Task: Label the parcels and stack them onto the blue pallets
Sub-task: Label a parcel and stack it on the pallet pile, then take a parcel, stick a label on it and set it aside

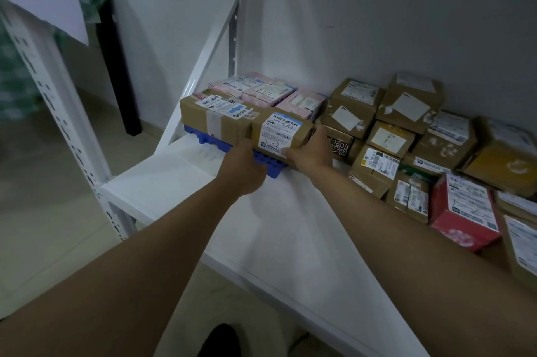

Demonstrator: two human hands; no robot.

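A small brown parcel [280,131] with a white label marked by hand sits on the front right corner of the blue pallet [200,136]. My left hand [242,166] grips its left end and my right hand [312,152] grips its right end. To its left on the pallet lies a longer brown parcel [215,115]. Behind them on the pallet lie pink parcels [261,89]. The pallet lies on a white shelf [261,211].
A heap of several brown labelled boxes [406,130] fills the shelf's right side, with a red box [462,214] near the front. White rack uprights [58,112] stand at the left, a grey wall behind. A dark table leg [122,77] stands on the floor beyond.
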